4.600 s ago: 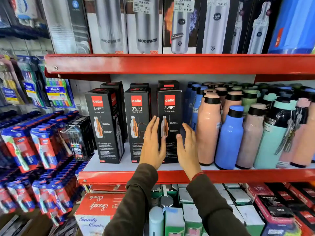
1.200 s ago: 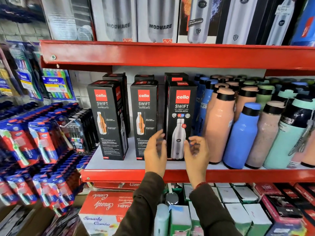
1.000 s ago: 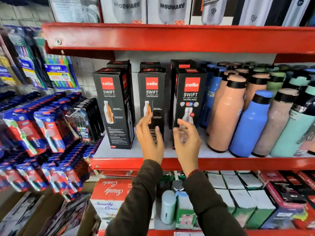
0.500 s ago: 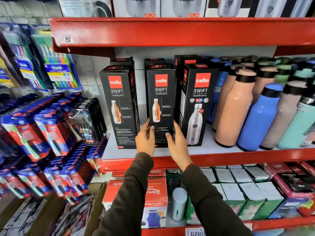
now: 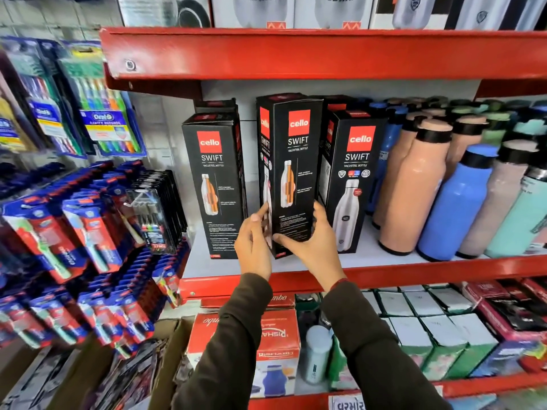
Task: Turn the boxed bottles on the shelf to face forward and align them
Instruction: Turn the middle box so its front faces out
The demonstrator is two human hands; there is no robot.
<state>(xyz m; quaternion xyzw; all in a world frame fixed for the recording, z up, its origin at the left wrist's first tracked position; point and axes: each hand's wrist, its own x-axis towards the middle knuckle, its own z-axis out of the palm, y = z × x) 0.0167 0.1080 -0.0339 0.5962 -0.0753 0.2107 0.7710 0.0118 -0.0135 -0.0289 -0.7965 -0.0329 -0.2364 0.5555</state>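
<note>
L hand [image 5: 254, 247] and R hand [image 5: 310, 241] both grip the middle boxed bottle [image 5: 291, 173] low down. L fingers [image 5: 262, 213] press its left side face; R thumb lies across the lower front w/ the rest of the R fingers [image 5: 321, 216] curled round the right edge. Both hands closed on the box, not flat.

Middle box is turned at an angle: left side panel and the front w/ the orange bottle pic both show, corner edge pointing toward the camera. Top sits higher than its neighbours. Can't tell if its base is lifted off the shelf board [image 5: 231, 270] or resting on it, hands hide it.

Left box [image 5: 213, 187] stands upright on the shelf, just beside, orange bottle pic facing forward. Right box [image 5: 352, 184] upright too, silver bottle pic facing forward, just beside the R hand. More black boxes stand behind these three.

Further right on the same board: loose bottles [image 5: 414, 187], peach, blue, mint. Far left, toothbrush packs [image 5: 88, 226] hang in rows.
</note>
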